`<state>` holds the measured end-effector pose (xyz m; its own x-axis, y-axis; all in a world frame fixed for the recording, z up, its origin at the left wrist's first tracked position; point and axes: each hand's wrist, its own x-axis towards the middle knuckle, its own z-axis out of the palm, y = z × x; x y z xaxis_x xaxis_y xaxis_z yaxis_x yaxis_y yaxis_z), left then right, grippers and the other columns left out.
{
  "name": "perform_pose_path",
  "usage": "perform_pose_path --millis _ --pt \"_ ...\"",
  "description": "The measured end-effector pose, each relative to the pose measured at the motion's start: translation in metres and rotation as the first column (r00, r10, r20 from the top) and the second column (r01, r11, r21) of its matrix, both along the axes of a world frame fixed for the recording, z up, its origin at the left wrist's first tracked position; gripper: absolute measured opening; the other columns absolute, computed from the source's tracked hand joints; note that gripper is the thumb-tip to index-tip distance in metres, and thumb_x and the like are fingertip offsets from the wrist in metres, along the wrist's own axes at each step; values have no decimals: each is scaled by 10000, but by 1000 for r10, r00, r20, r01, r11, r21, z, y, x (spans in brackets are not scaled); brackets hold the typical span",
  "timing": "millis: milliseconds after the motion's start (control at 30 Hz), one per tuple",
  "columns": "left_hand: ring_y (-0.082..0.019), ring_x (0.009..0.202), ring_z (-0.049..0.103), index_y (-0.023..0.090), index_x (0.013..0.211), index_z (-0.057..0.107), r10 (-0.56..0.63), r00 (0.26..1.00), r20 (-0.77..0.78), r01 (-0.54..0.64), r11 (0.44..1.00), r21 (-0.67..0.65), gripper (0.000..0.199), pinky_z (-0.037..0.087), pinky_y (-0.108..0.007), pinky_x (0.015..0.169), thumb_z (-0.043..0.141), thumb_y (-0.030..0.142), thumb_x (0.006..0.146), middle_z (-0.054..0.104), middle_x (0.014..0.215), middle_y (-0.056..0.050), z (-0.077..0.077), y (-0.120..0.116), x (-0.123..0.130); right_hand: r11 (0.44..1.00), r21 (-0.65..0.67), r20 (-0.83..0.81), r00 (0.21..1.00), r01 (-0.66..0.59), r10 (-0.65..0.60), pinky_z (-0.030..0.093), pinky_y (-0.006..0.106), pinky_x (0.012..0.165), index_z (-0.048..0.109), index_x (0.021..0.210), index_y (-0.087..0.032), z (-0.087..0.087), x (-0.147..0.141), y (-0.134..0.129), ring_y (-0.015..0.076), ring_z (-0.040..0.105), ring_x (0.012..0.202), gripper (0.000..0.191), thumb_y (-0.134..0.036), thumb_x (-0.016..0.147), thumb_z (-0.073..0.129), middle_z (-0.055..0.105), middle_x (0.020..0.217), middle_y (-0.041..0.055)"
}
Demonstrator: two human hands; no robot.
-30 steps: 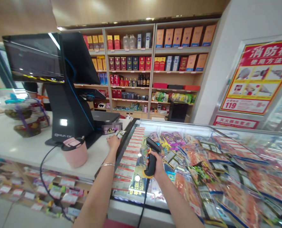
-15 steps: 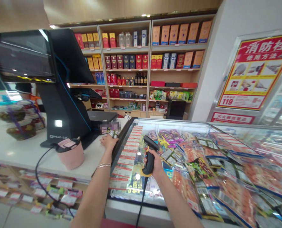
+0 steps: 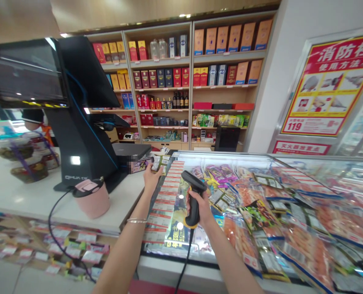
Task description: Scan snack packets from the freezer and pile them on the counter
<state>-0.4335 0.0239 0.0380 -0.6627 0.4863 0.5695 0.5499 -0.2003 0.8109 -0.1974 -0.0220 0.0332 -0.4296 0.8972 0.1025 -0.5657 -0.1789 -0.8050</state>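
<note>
Display case is holding bagged food. Right hand, fingers curled, is gripping barcode scanner above it. Left hand, half open, is touching small packet near counter; grip unclear. Behind, shelves are carrying boxes.

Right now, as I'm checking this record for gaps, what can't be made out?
All in the head view:
Screen: dark, with reflections.
Shelf labels: too small to read.
Patterned item: left end under a pixelated patch.
Person: mostly behind the monitor stand.
Left hand: too small to tell whether it grips the packet.
</note>
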Motion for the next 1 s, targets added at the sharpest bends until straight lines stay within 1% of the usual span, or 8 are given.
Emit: perform_pose_path --millis 167,333,467,633,800,1000 --pt "-142 649 576 184 931 604 -38 999 6 38 998 -45 415 450 -247 643 698 475 650 659 755 6 -4 2 8 1000 -16 23 999 23 -23 395 218 285 580 698 -169 0 0 1 105 473 325 304 -390 605 766 568 506 -31" --pt "-141 646 576 191 934 599 -53 998 24 54 998 -33 417 453 -240 631 696 476 645 659 761 7 -3 -1 8 999 -27 32 999 26 -25 388 218 282 567 691 -175 -1 0 1 102 464 321 304 -390 600 762 560 508 -37" --pt "-137 635 565 193 920 590 -67 998 10 67 997 -26 404 451 -239 626 687 476 649 652 753 10 -2 -1 9 1000 -15 35 999 20 -20 380 217 283 566 697 -176 -2 -1 1 103 463 322 299 -392 610 754 556 505 -36" --pt "-137 618 554 192 913 586 -54 999 -5 54 998 -25 411 440 -243 617 684 485 643 641 739 13 -4 2 7 1000 -2 52 999 4 -4 376 219 288 565 699 -177 -5 -1 2 104 459 324 285 -392 634 741 557 498 -30" --pt "-140 631 553 193 908 589 -40 999 -16 40 999 -25 408 442 -248 631 691 483 639 637 744 10 -5 2 7 1000 -2 48 999 13 -12 376 220 290 562 692 -176 -5 -2 2 104 459 327 290 -391 624 744 550 499 -32" --pt "-131 634 551 194 911 585 -50 999 -13 50 999 -15 401 441 -239 632 696 476 648 638 762 11 -7 3 6 1000 2 48 999 4 -4 370 218 289 549 683 -179 -6 -2 3 104 456 322 288 -392 633 737 547 487 -32"
